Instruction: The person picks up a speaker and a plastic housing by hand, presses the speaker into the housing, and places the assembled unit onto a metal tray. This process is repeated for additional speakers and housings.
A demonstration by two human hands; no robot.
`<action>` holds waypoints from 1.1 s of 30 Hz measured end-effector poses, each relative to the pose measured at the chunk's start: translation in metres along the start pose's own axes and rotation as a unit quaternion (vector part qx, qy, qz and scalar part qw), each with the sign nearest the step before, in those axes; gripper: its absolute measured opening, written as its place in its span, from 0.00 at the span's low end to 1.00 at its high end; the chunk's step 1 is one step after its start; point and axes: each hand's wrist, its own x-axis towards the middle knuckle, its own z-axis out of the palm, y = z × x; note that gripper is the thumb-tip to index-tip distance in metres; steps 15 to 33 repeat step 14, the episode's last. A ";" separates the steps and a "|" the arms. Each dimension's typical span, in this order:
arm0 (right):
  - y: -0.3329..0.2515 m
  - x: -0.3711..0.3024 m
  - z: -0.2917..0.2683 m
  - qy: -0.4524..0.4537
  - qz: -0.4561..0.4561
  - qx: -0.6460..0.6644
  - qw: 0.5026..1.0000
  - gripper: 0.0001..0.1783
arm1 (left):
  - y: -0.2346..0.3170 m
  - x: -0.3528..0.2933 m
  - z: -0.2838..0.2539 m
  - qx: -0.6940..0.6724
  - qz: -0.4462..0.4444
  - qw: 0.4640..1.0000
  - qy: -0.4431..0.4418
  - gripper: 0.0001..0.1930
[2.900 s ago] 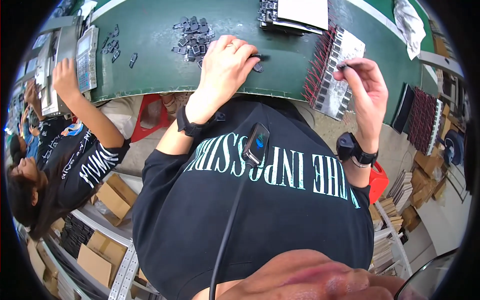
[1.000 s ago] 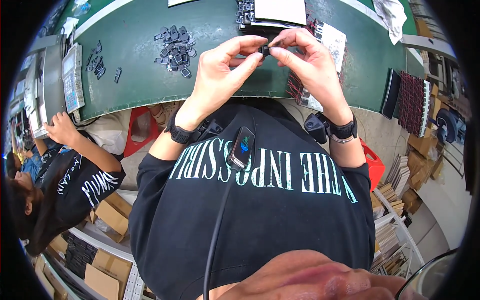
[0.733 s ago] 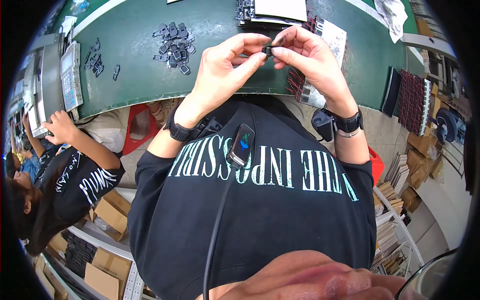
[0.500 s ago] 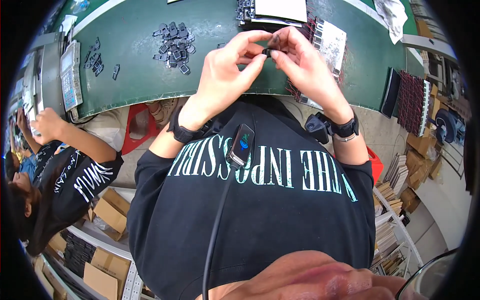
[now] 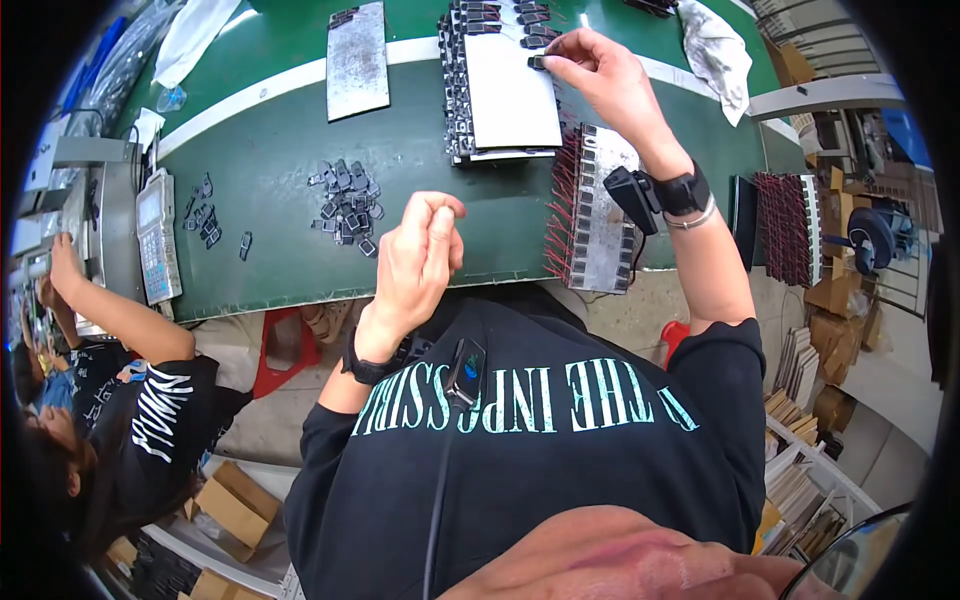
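My right hand is closed in a pinch on a small black part. It holds the part at the right edge of a white sheet on top of a stack. Small black pieces line the far right side of that sheet, just beyond my fingertips. Nearer to me, my left hand hovers over the table's front edge with its fingers curled in. Whatever those fingers may hold is hidden. Left of it lies a loose pile of small black parts.
A metal plate with rows of parts and red wires lies right of the stack. Another plate lies far left of it. Further right stands a red-wired rack. At left are a keypad device and a co-worker's arm.
My hands have parted: the right has moved forward to the stack with the small black part, while the left has come back toward me and curled. The view has shifted, showing more of the far table.
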 end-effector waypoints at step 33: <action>0.012 -0.023 0.002 0.083 -0.017 -0.011 0.996 0.11 | -0.024 -0.009 -0.011 0.153 -0.004 0.988 0.025 0.09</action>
